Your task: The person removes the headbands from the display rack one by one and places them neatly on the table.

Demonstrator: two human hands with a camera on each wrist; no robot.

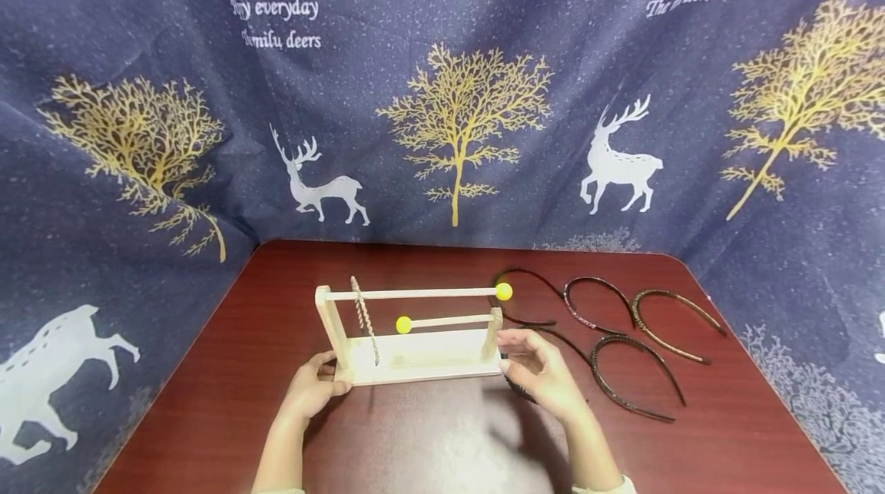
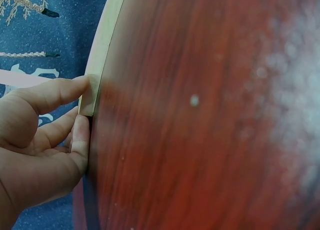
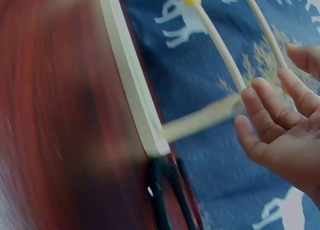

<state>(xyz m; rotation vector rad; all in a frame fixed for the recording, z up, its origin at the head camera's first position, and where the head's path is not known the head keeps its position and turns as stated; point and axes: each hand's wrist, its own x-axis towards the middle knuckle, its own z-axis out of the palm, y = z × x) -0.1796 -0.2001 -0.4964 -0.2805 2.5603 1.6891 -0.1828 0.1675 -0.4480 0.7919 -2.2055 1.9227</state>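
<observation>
A pale wooden display rack (image 1: 429,379) stands on the table, with a long upper rod and a shorter lower rod, each tipped by a yellow ball. On the long rod hangs one beaded headband (image 1: 365,321), near the left post. My left hand (image 1: 307,392) pinches the left end of the base; in the left wrist view the thumb and fingers grip the wood (image 2: 107,45) at its corner. Beside the rack's right end is my right hand (image 1: 542,379), fingers loosely bent around no object. The right wrist view has that hand (image 3: 285,130) near the short post.
Several headbands lie on the right side of the table: a brown-gold one (image 1: 667,336), a reddish one (image 1: 588,321) and darker ones. A black headband (image 3: 157,190) sits close to the base's right end. A blue deer-print cloth (image 1: 484,171) hangs behind the table.
</observation>
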